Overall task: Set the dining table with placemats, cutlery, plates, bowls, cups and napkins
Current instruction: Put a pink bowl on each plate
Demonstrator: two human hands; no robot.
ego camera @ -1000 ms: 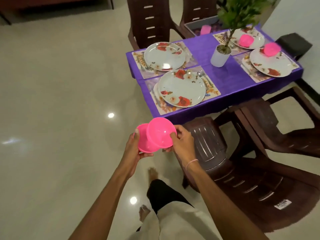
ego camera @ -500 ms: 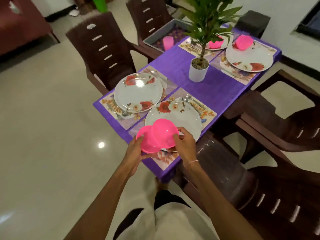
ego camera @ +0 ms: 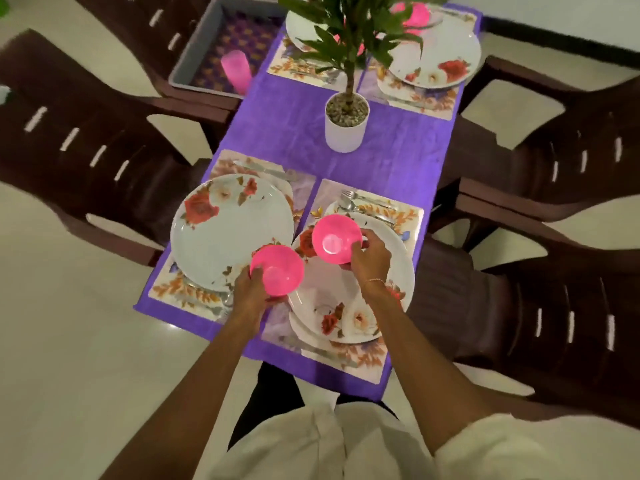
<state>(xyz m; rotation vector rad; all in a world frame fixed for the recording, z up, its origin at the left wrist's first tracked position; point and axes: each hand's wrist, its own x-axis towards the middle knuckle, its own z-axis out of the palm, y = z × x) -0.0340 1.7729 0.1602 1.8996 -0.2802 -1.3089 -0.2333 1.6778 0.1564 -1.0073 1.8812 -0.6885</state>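
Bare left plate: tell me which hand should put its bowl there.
Left. The left hand holds a pink bowl at that plate's edge; the right hand holds its bowl over the other plate.

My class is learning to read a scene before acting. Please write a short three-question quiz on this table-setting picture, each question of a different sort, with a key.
1. True or false: the left hand grips one pink bowl and the right hand grips the other bowl.
2. Where does the pink cup stand? A) in the grey tray; B) on a plate; C) on the floor.
3. What stands in the middle of the purple tablecloth?

Key: 1 true. 2 A. 3 a potted plant in a white pot.
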